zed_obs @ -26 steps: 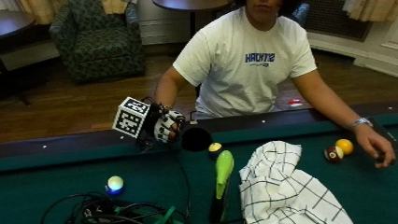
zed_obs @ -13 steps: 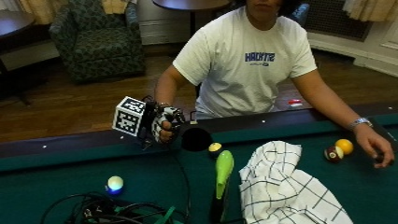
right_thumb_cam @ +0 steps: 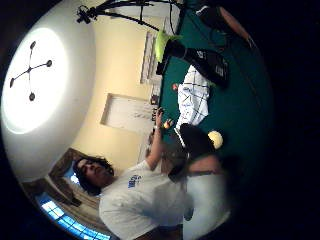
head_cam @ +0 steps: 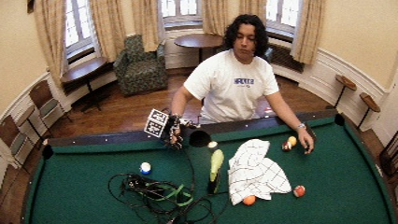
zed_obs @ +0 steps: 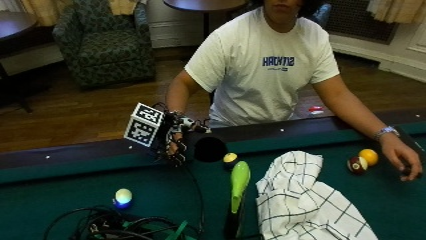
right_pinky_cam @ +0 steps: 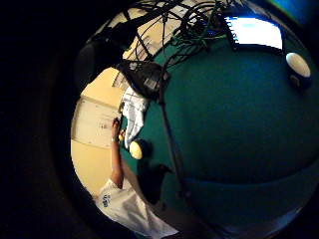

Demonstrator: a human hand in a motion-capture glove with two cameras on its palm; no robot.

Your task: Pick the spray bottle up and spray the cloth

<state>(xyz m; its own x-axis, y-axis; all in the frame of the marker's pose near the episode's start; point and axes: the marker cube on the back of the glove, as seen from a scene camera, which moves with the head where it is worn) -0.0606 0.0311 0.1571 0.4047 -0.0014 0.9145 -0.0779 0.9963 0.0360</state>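
Nothing of the task looks done yet — the bottle has not been picked up and the cloth shows no sign of being sprayed. At the far left of the green felt a white-and-blue billiard ball (zed_obs: pixel 122 197) sits just beyond a tangle of black cables (zed_obs: pixel 113 227) at the near edge. To its right, over the far rail (zed_obs: pixel 80 155) beside the side pocket (zed_obs: pixel 210 148), hangs the gloved right hand (zed_obs: pixel 174 142), its fingers loosely curled downward and holding nothing; it touches no task object. A yellow-striped ball (zed_obs: pixel 229 159) lies just right of the pocket. Nearer the camera, the spray bottle (zed_obs: pixel 237 192) — lime-green on top, dark at its base — lies on the felt well apart from the hand, untouched. Just beside it on the right is the white checked cloth (zed_obs: pixel 303 200), crumpled in a heap. Farther right, a dark red ball (zed_obs: pixel 357 164) and an orange ball (zed_obs: pixel 368 156) sit touching near the person's bare left hand (zed_obs: pixel 403 161), which rests on the felt. What is left, as I judge it, is everything: reach toward the near side to the bottle, grip it, lift it, aim at the cloth and spray.
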